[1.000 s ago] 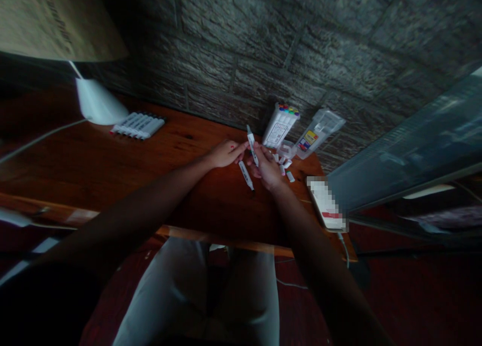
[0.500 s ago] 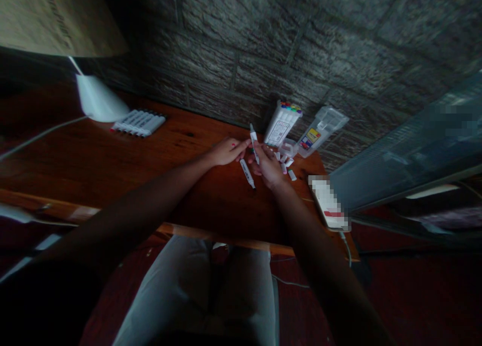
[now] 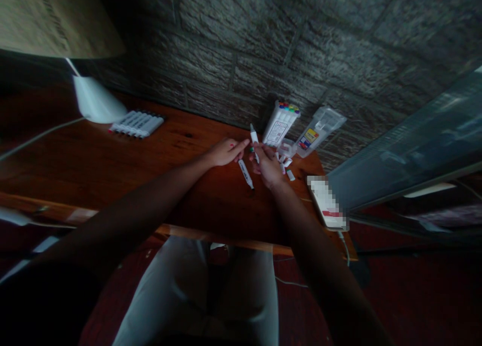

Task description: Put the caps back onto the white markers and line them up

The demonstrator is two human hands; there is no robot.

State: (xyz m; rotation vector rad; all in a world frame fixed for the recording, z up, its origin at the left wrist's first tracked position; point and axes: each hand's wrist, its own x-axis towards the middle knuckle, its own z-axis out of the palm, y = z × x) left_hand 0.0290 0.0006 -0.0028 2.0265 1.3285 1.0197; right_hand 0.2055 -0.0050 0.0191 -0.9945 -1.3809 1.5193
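Note:
My right hand [image 3: 270, 167] is closed round a white marker [image 3: 254, 136], its grey tip end pointing up and away from me. Just left of it, my left hand [image 3: 226, 152] rests low over the table with the thumb stretched toward the marker and the other fingers curled under. Whatever those fingers hold, if anything, is hidden. A small red mark shows on the back of this hand. Between and below the hands lies another white marker [image 3: 246, 174] with a dark end. Several loose white caps [image 3: 289, 175] are scattered beside my right hand, partly covered by it.
A filled marker case [image 3: 279, 126] and an open clear case [image 3: 315, 135] stand against the stone wall. A row of markers [image 3: 138, 123] lies by the lamp base [image 3: 97, 101]. At the right edge is a blurred-out phone [image 3: 327, 203] with a cable.
The marker in my right hand has turned slightly, and its printing no longer shows. A small gap has opened between my left thumb and the marker. The view has shifted slightly.

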